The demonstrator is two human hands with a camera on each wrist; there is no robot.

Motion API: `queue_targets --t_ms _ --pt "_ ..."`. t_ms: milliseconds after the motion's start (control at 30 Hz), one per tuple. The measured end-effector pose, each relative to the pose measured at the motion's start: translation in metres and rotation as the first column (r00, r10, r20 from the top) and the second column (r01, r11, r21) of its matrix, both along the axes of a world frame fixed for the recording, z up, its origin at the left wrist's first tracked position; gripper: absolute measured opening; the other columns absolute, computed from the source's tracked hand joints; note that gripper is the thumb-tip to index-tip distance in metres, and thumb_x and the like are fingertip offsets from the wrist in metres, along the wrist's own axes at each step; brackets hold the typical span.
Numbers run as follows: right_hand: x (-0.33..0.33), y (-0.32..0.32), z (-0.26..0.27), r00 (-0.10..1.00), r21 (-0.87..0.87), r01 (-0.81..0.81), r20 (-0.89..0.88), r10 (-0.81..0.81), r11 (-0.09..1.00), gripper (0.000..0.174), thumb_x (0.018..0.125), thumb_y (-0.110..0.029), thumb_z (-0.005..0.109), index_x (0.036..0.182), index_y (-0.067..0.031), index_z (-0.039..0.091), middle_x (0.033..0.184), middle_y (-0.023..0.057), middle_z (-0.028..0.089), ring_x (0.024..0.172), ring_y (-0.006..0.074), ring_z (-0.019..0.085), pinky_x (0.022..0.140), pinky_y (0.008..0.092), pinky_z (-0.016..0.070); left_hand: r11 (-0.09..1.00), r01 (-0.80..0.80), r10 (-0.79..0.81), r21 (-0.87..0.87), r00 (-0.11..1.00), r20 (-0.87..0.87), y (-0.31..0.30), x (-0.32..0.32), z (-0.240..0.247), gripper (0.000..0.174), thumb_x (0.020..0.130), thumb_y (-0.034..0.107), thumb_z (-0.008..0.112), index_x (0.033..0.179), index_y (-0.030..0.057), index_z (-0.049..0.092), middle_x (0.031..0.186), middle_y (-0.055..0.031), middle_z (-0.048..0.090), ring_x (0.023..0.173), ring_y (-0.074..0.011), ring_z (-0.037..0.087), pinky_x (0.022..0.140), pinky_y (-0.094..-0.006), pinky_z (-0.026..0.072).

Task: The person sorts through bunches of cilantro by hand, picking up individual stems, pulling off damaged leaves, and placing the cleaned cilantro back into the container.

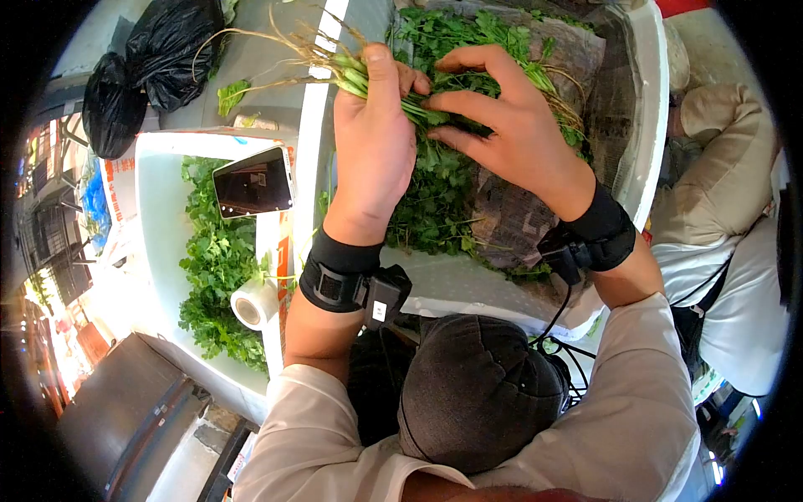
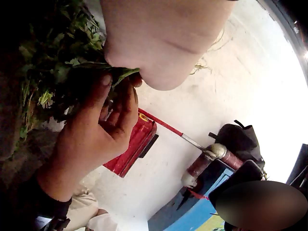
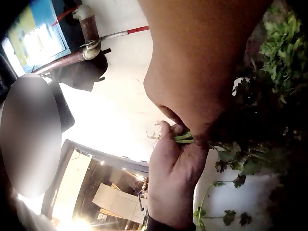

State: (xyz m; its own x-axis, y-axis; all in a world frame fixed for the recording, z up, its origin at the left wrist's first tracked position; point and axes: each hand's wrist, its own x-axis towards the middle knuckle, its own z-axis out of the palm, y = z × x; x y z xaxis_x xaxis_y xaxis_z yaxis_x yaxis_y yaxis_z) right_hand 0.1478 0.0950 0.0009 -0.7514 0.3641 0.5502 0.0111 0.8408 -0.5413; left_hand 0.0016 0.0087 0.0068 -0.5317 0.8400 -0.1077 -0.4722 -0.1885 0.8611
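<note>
In the head view the left hand (image 1: 376,146) grips a bunch of leafy green stems (image 1: 353,77), thumb on top, with pale roots (image 1: 297,52) sticking out to the left. Beside it the right hand (image 1: 514,125) has its fingers bent at the stems and leaves just right of the left hand. The left wrist view shows the right hand (image 2: 94,130) with thumb and fingers pinching at the greens. From the right wrist view, the left hand (image 3: 175,173) holds the green stems (image 3: 185,138). More leafy greens (image 1: 431,197) lie under both hands in a white foam box (image 1: 657,109).
Left of the hands, a second foam box (image 1: 159,217) holds more greens (image 1: 219,268). A phone (image 1: 253,182) and a white roll (image 1: 253,303) are at its right side. Black plastic bags (image 1: 171,50) lie at the upper left. A seated person's leg (image 1: 723,159) is at the right.
</note>
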Motion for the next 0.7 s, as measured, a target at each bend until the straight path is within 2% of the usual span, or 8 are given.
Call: queue_targets --t_ms 167,233,267,333,433,567,633,700 --pt "-0.0012 -0.0042 0.0002 0.998 -0.03 0.059 -0.026 -0.059 0.998 0.024 0.074 -0.013 0.082 0.095 -0.0077 0.072 0.114 0.0113 0.06 0.107 0.0326 0.06 0.089 0.0425 0.0517 0.993 -0.003 -0.008 -0.117 0.996 -0.092 -0.0009 0.0032 0.0005 0.037 0.107 0.033 0.052 0.086 0.0038 0.055 0.079 -0.0013 0.055 0.075 -0.0102 0.05 0.067 -0.0273 0.0417" --pt "-0.0016 -0.0057 0.0023 0.997 -0.036 0.069 -0.04 -0.07 0.997 0.022 0.074 -0.013 0.082 0.093 -0.0075 0.072 0.112 0.0108 0.061 0.106 0.0321 0.061 0.088 0.0419 0.052 0.992 0.0 -0.04 -0.126 0.949 -0.312 -0.0022 0.0003 -0.0044 0.033 0.109 0.031 0.05 0.089 0.005 0.055 0.082 -0.0016 0.057 0.074 -0.0095 0.051 0.064 -0.0261 0.0422" --pt "-0.0019 -0.006 0.003 0.995 -0.043 0.08 -0.055 -0.083 0.996 0.02 0.075 -0.013 0.082 0.092 -0.0074 0.072 0.11 0.0103 0.061 0.104 0.0317 0.061 0.087 0.0413 0.0523 0.992 0.0 -0.04 -0.126 0.949 -0.313 -0.0028 -0.0007 -0.0049 0.033 0.109 0.031 0.05 0.089 0.005 0.055 0.082 -0.0016 0.057 0.074 -0.0095 0.051 0.064 -0.0261 0.0422" --pt "-0.0016 -0.0056 0.0034 0.995 -0.037 0.077 -0.062 -0.079 0.996 0.019 0.077 -0.013 0.081 0.092 -0.0068 0.072 0.109 0.0101 0.062 0.102 0.0313 0.062 0.085 0.0409 0.0527 0.984 -0.078 -0.024 -0.161 0.834 -0.551 -0.0033 -0.0018 -0.0034 0.034 0.108 0.031 0.052 0.087 0.0036 0.058 0.077 0.0002 0.057 0.072 -0.008 0.05 0.062 -0.0258 0.041" --pt "-0.0013 -0.0035 0.0022 0.997 -0.067 0.06 -0.052 -0.063 0.996 0.018 0.079 -0.012 0.079 0.094 -0.0053 0.071 0.108 0.0096 0.062 0.1 0.0307 0.062 0.083 0.0404 0.0533 0.969 -0.131 -0.034 -0.21 0.769 -0.638 -0.0051 -0.002 0.0017 0.036 0.107 0.029 0.053 0.083 0.0028 0.06 0.074 0.0008 0.057 0.068 -0.0077 0.049 0.061 -0.0258 0.0401" --pt "-0.0015 -0.0001 0.0029 1.0 -0.179 -0.021 -0.004 0.021 0.984 0.016 0.083 -0.011 0.077 0.095 -0.003 0.07 0.107 0.0095 0.062 0.097 0.0299 0.063 0.081 0.0394 0.0535 0.976 -0.127 -0.019 -0.176 0.757 -0.653 -0.0028 -0.0011 -0.0019 0.037 0.107 0.028 0.053 0.081 0.0026 0.06 0.072 0.0004 0.057 0.067 -0.0081 0.05 0.059 -0.0259 0.0396" --pt "-0.0013 -0.001 0.0018 0.999 -0.201 -0.052 -0.011 0.051 0.978 0.015 0.084 -0.011 0.076 0.095 -0.0028 0.07 0.106 0.0094 0.061 0.097 0.0294 0.063 0.081 0.039 0.0535 0.992 -0.102 0.039 -0.07 0.792 -0.61 0.0002 0.0012 -0.0049 0.039 0.108 0.029 0.052 0.079 0.0035 0.057 0.071 0.0013 0.055 0.065 -0.0077 0.047 0.055 -0.0263 0.037" --pt "-0.0003 -0.0021 0.0031 0.997 -0.226 -0.081 -0.019 0.079 0.971 0.015 0.084 -0.011 0.076 0.095 -0.0027 0.069 0.105 0.0093 0.061 0.096 0.0289 0.063 0.081 0.0385 0.0535 0.992 -0.069 -0.001 -0.106 0.831 -0.557 -0.0023 0.0016 -0.0015 0.041 0.108 0.03 0.051 0.077 0.0044 0.054 0.07 0.0019 0.052 0.064 -0.0074 0.045 0.055 -0.0265 0.0359"
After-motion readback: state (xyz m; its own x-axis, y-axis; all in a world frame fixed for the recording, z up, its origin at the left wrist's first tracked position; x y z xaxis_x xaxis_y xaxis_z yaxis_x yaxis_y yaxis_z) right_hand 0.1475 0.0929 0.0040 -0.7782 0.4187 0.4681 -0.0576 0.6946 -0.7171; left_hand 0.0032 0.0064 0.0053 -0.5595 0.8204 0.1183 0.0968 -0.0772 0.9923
